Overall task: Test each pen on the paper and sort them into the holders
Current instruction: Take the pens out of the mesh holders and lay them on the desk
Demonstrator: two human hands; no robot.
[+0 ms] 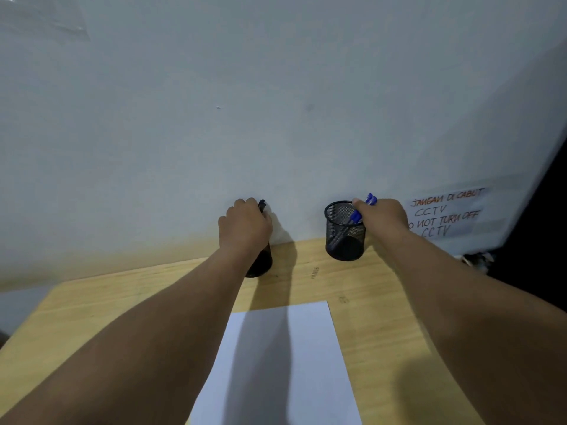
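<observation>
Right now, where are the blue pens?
In the head view, the blue pens stand in the right mesh holder at the desk's far edge by the wall, with the right hand gripping their tops.

wall: you face a plain pale grey-white wall (pixel 276 102) filling the upper view, yellowish stain along its base by the tabletop
table: light wooden table (pixel 383 302), grain visible, small dark marks on its surface, pushed up against the wall
notice: your right side, white paper sign (pixel 448 213) stuck on the wall, handwritten orange "JANGAN DI CABUT", "CCTV", "NOT TURN OFF", "CCTV"
tape: clear plastic or tape patch (pixel 58 19) at upper left of wall
right edge: dark area (pixel 546 240) beyond the wall, contents too dim to tell
</observation>
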